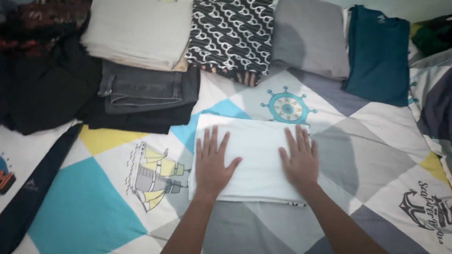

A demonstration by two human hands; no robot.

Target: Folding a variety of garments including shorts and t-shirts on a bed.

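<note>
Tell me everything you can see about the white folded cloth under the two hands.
The white folded cloth is a plain, soft-looking fabric folded into a flat, near-square stack of layers, whose edges show along its near side. It lies on a patchwork bedsheet printed with ships and a ship's wheel. The left hand and right hand press flat on top of it, fingers spread. A small dark patterned bit peeks out at its near right corner.

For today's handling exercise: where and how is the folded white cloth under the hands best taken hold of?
Probably by its two short side edges, one hand from each side. The folded white cloth lies flat on the bedsheet, wider than deep; left hand and right hand rest on top.
</note>
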